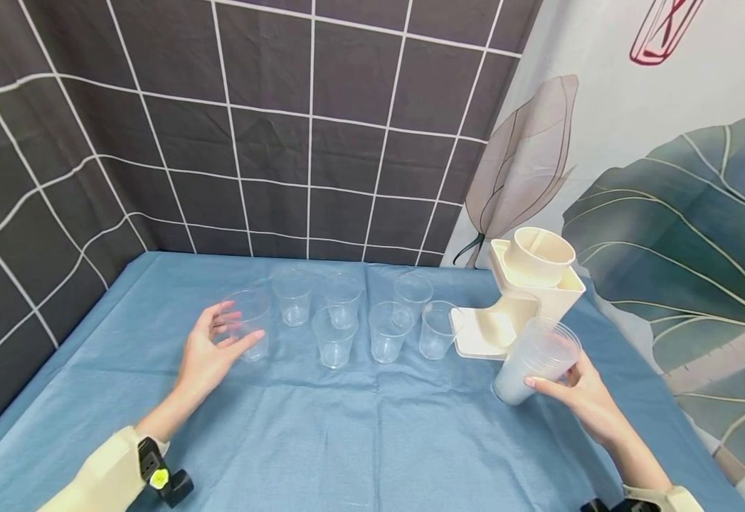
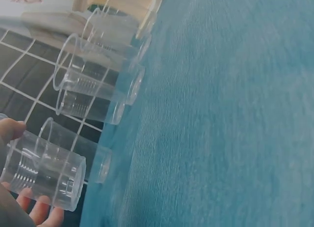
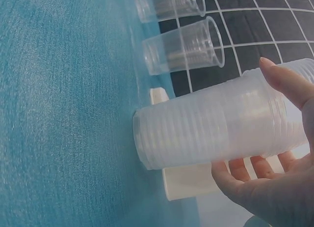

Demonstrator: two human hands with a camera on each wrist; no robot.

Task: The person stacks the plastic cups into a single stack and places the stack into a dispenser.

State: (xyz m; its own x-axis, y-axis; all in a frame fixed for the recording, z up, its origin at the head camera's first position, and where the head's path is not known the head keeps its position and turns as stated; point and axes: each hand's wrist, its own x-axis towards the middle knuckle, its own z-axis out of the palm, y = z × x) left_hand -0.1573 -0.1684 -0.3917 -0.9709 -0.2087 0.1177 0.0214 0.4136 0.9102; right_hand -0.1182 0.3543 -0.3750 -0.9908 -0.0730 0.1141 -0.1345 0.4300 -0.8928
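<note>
At the left end of a group of clear plastic cups, my left hand (image 1: 208, 352) has its thumb and fingers round a single cup (image 1: 252, 323). The left wrist view shows that cup (image 2: 44, 173) between the thumb and the fingertips. On the right, my right hand (image 1: 586, 398) grips a stack of nested clear cups (image 1: 535, 363) near its rims. Thumb on one side and fingers on the other, the hand (image 3: 279, 183) holds the stack (image 3: 211, 124) in the right wrist view; whether its base touches the cloth I cannot tell.
Several separate cups (image 1: 388, 333) stand upright across the middle of the blue cloth (image 1: 321, 441). A cream-coloured stand (image 1: 532, 277) with a round holder on top is behind the stack. A dark gridded curtain (image 1: 270, 142) hangs beyond the back edge.
</note>
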